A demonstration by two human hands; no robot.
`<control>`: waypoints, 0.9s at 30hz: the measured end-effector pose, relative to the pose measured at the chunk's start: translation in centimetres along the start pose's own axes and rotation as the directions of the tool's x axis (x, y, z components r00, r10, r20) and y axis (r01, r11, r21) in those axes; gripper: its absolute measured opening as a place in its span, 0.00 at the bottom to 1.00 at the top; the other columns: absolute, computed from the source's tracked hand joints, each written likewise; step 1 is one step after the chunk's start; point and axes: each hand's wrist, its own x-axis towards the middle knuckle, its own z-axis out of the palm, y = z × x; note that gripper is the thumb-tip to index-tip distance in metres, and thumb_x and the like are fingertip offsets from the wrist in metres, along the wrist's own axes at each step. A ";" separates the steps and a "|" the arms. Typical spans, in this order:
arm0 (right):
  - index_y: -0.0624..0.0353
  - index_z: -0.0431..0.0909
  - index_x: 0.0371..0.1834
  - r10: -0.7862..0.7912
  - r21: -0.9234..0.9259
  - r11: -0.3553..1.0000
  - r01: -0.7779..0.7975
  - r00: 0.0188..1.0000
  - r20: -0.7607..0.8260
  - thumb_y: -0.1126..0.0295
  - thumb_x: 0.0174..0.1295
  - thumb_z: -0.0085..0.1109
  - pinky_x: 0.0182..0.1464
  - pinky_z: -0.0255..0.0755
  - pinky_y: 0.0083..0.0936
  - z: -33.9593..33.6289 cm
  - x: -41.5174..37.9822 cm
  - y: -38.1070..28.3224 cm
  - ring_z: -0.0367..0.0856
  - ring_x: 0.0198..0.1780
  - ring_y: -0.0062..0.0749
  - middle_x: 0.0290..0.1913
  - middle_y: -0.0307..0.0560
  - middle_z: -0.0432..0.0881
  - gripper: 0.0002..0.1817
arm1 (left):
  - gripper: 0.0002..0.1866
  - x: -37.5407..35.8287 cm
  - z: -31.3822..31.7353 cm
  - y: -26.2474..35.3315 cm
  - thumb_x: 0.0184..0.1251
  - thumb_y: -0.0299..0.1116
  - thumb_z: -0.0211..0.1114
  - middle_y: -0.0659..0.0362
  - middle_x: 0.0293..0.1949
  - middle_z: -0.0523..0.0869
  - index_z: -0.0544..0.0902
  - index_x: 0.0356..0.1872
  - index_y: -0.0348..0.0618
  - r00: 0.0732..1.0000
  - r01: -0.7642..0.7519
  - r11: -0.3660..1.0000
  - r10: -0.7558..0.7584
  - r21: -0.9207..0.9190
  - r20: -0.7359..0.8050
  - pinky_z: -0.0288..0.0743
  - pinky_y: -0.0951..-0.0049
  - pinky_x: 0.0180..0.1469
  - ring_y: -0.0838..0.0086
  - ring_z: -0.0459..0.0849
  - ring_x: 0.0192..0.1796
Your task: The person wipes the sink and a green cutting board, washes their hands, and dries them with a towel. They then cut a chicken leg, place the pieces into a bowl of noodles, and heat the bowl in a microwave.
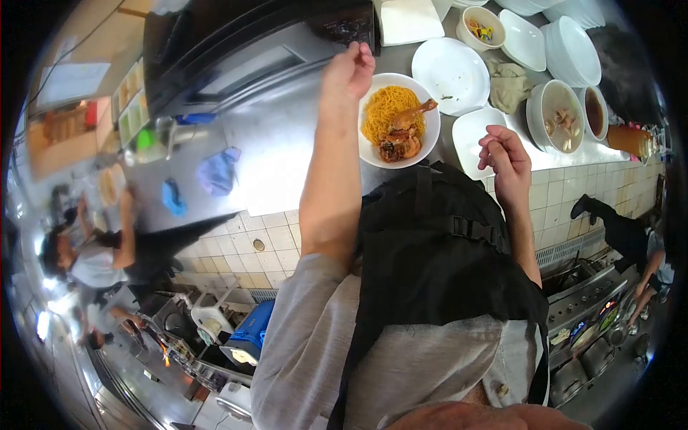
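A white bowl [434, 140] of yellow noodles [388, 107] stands on the metal counter in front of me. A browned cooked poultry leg [403, 134] lies on the noodles, its bone end pointing right. My left hand [349, 69] is beside the bowl's far left rim, fingers curled in, with nothing visible in them. Over a white square plate [467, 143], right of the bowl, my right hand [504, 159] is raised. Its fingers are bent and drawn together; whatever they may hold is hidden. A round white plate [448, 72] with small dark scraps lies behind.
Stacked white dishes [573, 50], a crumpled cloth [507, 84], a tub of pale pieces [559, 118] and a cup of dark sauce [594, 113] crowd the right. A dark appliance [244, 64] stands at the left back. Another person [100, 258] works at the left.
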 end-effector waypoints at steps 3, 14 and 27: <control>0.64 0.78 0.56 0.005 -0.004 1.000 -0.005 1.000 0.016 0.74 0.72 0.53 0.37 0.75 0.21 0.0 0.0 -0.1 0.78 0.38 0.22 0.41 0.42 0.83 0.12 | 0.06 0.2 -0.3 -0.3 0.80 0.26 0.53 0.53 0.39 0.78 0.71 0.46 0.31 0.998 -0.054 0.998 0.053 0.024 0.038 0.76 0.79 0.34 0.73 0.79 0.36; 0.64 0.77 0.57 -0.052 0.015 0.998 0.054 0.995 -0.081 0.75 0.72 0.52 0.36 0.73 0.19 -1.8 -1.2 0.0 0.76 0.35 0.20 0.41 0.41 0.81 0.13 | 0.22 -11.3 -2.2 3.4 0.78 0.32 0.58 0.42 0.64 0.75 0.69 0.66 0.30 0.979 -0.183 0.906 0.132 0.381 0.157 0.80 0.64 0.59 0.58 0.79 0.62; 0.60 0.77 0.55 0.058 0.067 0.997 -0.044 0.972 -0.227 0.67 0.75 0.53 0.37 0.74 0.18 -5.7 -3.6 -1.7 0.77 0.35 0.17 0.38 0.37 0.82 0.12 | 0.52 -21.2 2.8 -4.2 0.65 0.63 0.64 0.33 0.74 0.62 0.62 0.72 0.21 0.417 -0.287 0.648 -0.578 0.705 0.701 0.60 0.41 0.72 0.41 0.63 0.75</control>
